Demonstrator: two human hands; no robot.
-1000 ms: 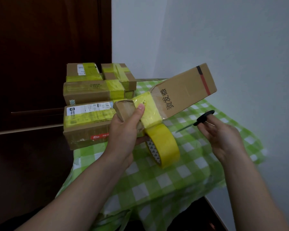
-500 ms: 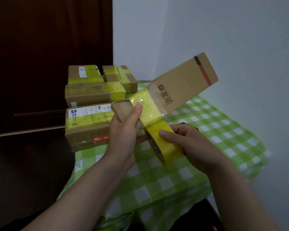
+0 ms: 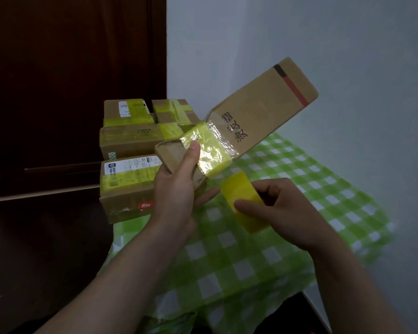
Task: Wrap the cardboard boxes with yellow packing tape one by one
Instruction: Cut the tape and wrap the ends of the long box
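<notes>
I am gripping a long flat brown cardboard box (image 3: 258, 112) in my left hand (image 3: 176, 189), thumb pressing its glossy yellow band, above the green checked tablecloth (image 3: 299, 179). My right hand (image 3: 282, 210) is pinching the yellow packing tape roll (image 3: 244, 201), apparently detached. Four taped boxes (image 3: 128, 153) are stacked behind, so I judge this wrap nearly finished.
</notes>
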